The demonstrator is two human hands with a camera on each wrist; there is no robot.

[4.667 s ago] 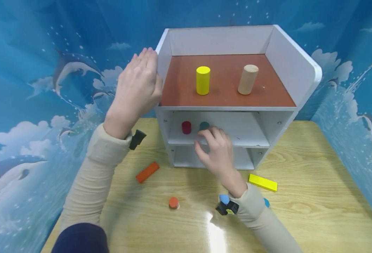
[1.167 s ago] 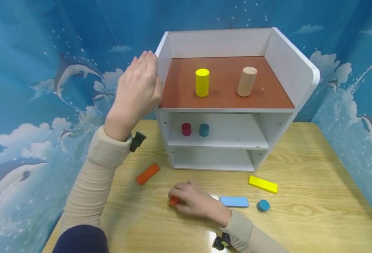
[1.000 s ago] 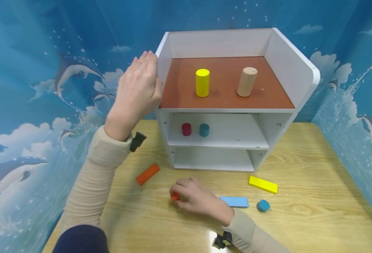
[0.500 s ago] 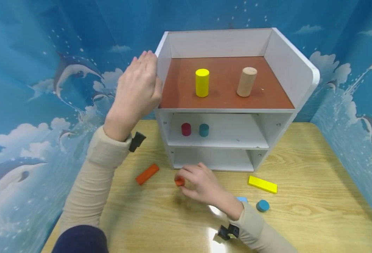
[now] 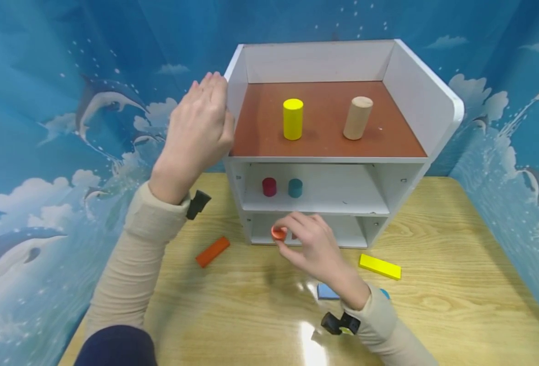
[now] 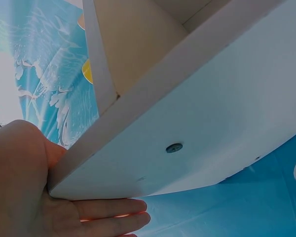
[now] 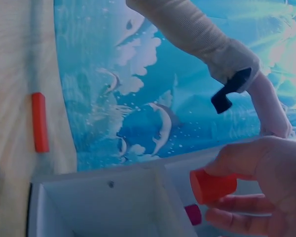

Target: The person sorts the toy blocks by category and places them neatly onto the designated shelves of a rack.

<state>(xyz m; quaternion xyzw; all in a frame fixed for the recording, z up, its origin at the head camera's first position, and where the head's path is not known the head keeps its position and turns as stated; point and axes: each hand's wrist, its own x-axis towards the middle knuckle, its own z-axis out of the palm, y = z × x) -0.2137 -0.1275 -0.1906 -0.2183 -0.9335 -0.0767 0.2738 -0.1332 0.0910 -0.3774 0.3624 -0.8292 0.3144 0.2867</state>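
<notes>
My right hand (image 5: 312, 246) pinches a short orange cylinder block (image 5: 278, 233) between thumb and fingers, in front of the shelf unit's lowest compartment. The right wrist view shows the orange cylinder from the side, lifted clear of the table. My left hand (image 5: 198, 129) rests at the left side panel of the white shelf unit (image 5: 326, 158); in the left wrist view its fingers (image 6: 111, 224) lie straight along the panel's outer face. A short red cylinder (image 5: 269, 187) and a teal one (image 5: 295, 188) stand on the middle shelf.
On the brown top stand a yellow cylinder (image 5: 293, 119) and a plain wood cylinder (image 5: 358, 118). The table holds an orange-red bar (image 5: 212, 251), a yellow bar (image 5: 380, 267) and a blue bar (image 5: 327, 292). A blue cylinder (image 5: 385, 293) is mostly hidden by the right arm.
My right hand left the teal cylinder on the middle shelf, took the orange cylinder from the table, and lifted it up and rightward to the lowest compartment. The left hand stayed put.
</notes>
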